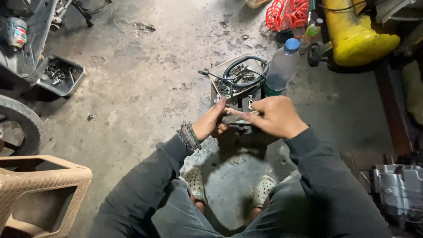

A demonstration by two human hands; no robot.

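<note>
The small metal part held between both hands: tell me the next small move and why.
Probably keep the left hand steady as the anchor and let the right hand work its end of the small metal part. Both hands pinch it in mid-air above the parts tray, with nothing under it, so loosening both grips could drop it.

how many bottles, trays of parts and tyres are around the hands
bottles: 2, a clear one with blue cap, a small green-capped one
trays of parts: 2, one by the hands, one far left
tyres: 1
total: 5
</note>
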